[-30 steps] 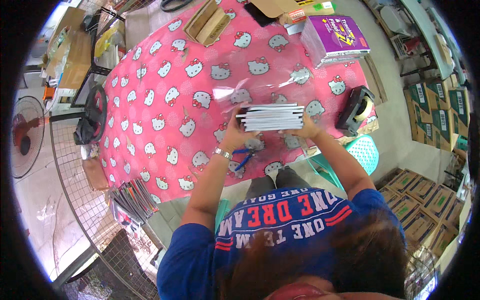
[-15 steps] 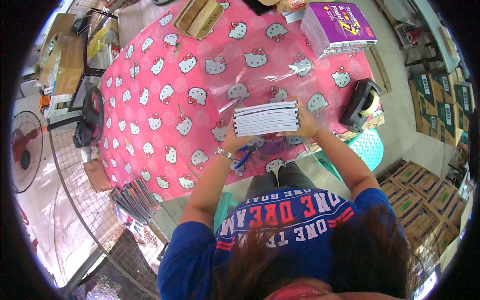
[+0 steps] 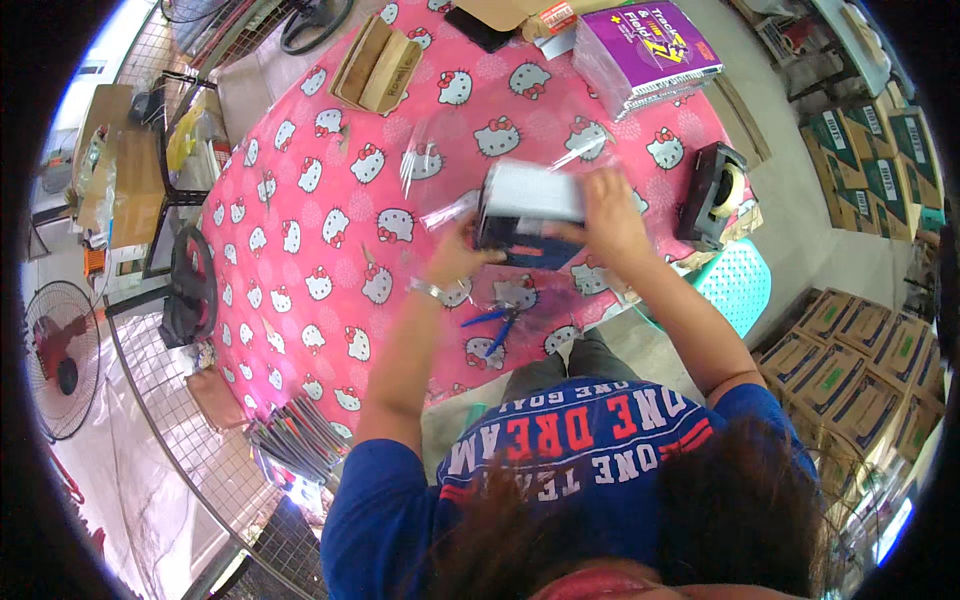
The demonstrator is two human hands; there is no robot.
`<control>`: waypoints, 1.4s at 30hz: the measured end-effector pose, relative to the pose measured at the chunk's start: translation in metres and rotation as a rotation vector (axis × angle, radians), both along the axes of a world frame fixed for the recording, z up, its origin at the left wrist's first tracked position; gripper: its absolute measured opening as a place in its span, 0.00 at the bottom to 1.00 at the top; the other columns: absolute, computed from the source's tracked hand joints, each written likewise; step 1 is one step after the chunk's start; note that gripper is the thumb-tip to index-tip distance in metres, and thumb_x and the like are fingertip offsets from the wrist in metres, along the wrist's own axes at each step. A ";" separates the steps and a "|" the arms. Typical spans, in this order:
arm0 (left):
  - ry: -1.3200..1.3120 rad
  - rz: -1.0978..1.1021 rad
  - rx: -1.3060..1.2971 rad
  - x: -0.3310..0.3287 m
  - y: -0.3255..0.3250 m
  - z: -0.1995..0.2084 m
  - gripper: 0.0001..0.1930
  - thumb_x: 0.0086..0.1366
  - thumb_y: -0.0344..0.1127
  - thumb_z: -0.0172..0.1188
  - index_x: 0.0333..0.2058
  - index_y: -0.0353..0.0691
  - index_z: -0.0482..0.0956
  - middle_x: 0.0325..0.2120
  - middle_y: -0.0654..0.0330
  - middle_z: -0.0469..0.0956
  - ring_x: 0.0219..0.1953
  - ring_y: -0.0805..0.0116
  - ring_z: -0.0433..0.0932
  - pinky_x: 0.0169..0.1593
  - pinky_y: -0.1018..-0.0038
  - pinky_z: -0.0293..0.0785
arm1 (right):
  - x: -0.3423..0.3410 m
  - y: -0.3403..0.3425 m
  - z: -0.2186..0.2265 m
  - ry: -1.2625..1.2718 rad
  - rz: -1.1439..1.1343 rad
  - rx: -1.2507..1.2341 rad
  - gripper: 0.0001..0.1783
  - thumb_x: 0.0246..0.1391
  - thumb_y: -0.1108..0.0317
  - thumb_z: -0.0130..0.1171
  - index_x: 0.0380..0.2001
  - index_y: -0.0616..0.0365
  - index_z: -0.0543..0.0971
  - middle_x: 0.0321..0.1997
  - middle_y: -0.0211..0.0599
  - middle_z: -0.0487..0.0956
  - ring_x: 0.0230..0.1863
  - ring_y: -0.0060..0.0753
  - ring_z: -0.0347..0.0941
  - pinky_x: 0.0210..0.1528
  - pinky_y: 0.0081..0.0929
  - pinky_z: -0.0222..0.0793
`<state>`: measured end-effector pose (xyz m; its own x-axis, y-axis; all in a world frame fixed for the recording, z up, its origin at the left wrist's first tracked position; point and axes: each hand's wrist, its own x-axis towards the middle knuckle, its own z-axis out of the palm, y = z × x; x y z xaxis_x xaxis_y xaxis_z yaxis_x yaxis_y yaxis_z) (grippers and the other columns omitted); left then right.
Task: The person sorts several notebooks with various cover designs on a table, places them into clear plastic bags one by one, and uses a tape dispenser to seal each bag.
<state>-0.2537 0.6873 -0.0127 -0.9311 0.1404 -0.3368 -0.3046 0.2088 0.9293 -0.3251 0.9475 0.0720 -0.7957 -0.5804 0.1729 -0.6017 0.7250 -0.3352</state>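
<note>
Between my hands is a stack of thin books (image 3: 533,190) with pale page edges upward and a dark cover facing me, blurred by motion. My left hand (image 3: 462,252), with a band at the wrist, grips the stack's near left corner. Pressed along its right side is my right hand (image 3: 612,222), its fingers partly smeared. Beneath and around the stack lies clear plastic film (image 3: 425,165) on the pink cat-patterned tablecloth (image 3: 330,185). Blue-handled pliers (image 3: 497,322) rest near the table's front edge, with plastic over or beside them.
A black tape dispenser (image 3: 712,195) stands at the right edge. Purple-covered books (image 3: 645,50) are piled at the far right, wooden blocks (image 3: 378,65) at the far left. A teal stool (image 3: 738,285) and cartons (image 3: 845,365) are on the right; a wire rack (image 3: 165,400) is on the left.
The stack has turned and tilted in my hands, so a dark cover now shows below the page edges. My right hand has shifted up along its side. The view has swung slightly.
</note>
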 end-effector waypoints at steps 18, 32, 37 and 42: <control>-0.347 0.095 0.015 -0.123 -0.020 -0.024 0.25 0.54 0.41 0.67 0.46 0.28 0.75 0.41 0.56 0.78 0.42 0.68 0.74 0.50 0.74 0.66 | -0.038 0.013 -0.107 -0.831 -0.890 -0.709 0.38 0.44 0.35 0.57 0.39 0.65 0.77 0.38 0.54 0.77 0.42 0.51 0.75 0.44 0.40 0.68; 0.235 0.217 -1.047 0.177 0.069 -0.022 0.24 0.57 0.42 0.60 0.51 0.41 0.68 0.51 0.49 0.65 0.57 0.47 0.61 0.59 0.53 0.56 | 0.072 -0.022 -0.115 -0.606 0.591 0.243 0.13 0.44 0.59 0.60 0.32 0.54 0.78 0.33 0.38 0.76 0.43 0.44 0.73 0.45 0.39 0.68; 0.231 0.198 -0.964 0.206 0.068 -0.050 0.33 0.52 0.45 0.66 0.55 0.41 0.64 0.54 0.47 0.61 0.61 0.43 0.54 0.63 0.51 0.51 | 0.072 -0.041 -0.118 -0.739 0.623 0.304 0.13 0.43 0.59 0.61 0.31 0.53 0.76 0.34 0.34 0.75 0.43 0.41 0.72 0.44 0.39 0.69; 0.155 0.264 -0.877 0.217 0.059 -0.043 0.37 0.47 0.43 0.71 0.54 0.40 0.65 0.50 0.45 0.63 0.54 0.43 0.62 0.57 0.54 0.60 | 0.092 -0.033 -0.138 -0.343 0.770 0.030 0.13 0.39 0.61 0.63 0.31 0.51 0.76 0.37 0.33 0.75 0.44 0.40 0.71 0.44 0.40 0.68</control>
